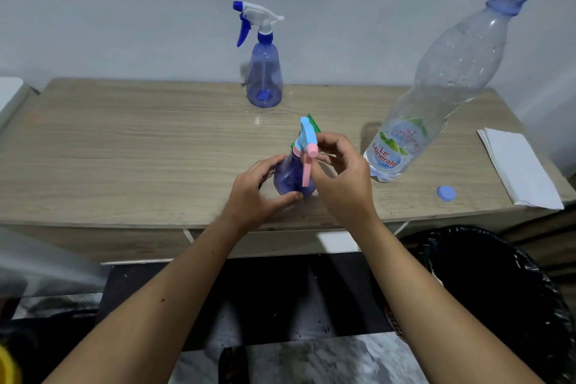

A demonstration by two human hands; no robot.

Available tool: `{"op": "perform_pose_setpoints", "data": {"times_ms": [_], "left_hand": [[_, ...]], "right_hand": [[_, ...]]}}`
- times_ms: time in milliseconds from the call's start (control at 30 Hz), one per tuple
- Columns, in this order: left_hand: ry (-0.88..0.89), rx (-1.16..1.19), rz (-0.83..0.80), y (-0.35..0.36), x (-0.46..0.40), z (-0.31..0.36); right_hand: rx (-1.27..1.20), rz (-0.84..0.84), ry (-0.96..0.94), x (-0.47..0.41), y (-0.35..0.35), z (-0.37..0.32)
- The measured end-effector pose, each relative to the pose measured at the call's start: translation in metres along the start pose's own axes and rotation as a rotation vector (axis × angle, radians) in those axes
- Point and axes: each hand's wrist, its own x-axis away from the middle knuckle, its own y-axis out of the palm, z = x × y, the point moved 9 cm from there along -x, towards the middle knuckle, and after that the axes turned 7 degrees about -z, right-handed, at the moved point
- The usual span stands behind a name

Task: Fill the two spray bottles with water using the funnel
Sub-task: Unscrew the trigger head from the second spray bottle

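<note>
A small blue spray bottle (290, 173) with a light-blue and pink spray head (307, 137) stands near the table's front edge. My left hand (258, 193) grips its body from the left. My right hand (341, 174) curls round the spray head at the bottle's neck. A green funnel (313, 121) peeks out just behind that bottle, mostly hidden. A second spray bottle (264, 78), blue with a white and dark-blue trigger head, stands upright at the back of the table. A large clear water bottle (436, 87) stands uncapped to the right, water low in its base.
The water bottle's blue cap (446, 193) lies on the wooden table (124, 150) near the front right. A stack of white paper napkins (519, 165) sits at the right edge. A black-lined bin (486, 274) stands below right of the table.
</note>
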Motion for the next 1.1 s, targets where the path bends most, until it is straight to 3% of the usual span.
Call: {"op": "perform_pose_setpoints", "data": {"times_ms": [567, 733, 900, 1100], "left_hand": [[-0.006, 0.008, -0.021, 0.001, -0.001, -0.001], [-0.014, 0.002, -0.031, 0.001, 0.0, -0.002], [-0.02, 0.006, -0.023, 0.001, 0.0, -0.003], [-0.024, -0.007, -0.027, 0.001, 0.0, -0.005]], "right_hand": [[0.199, 0.106, -0.108, -0.008, 0.001, -0.013], [0.065, 0.023, -0.037, 0.0, 0.003, -0.004], [0.16, 0.046, -0.104, -0.006, 0.007, -0.009], [-0.032, 0.003, -0.032, -0.002, 0.008, -0.004]]}}
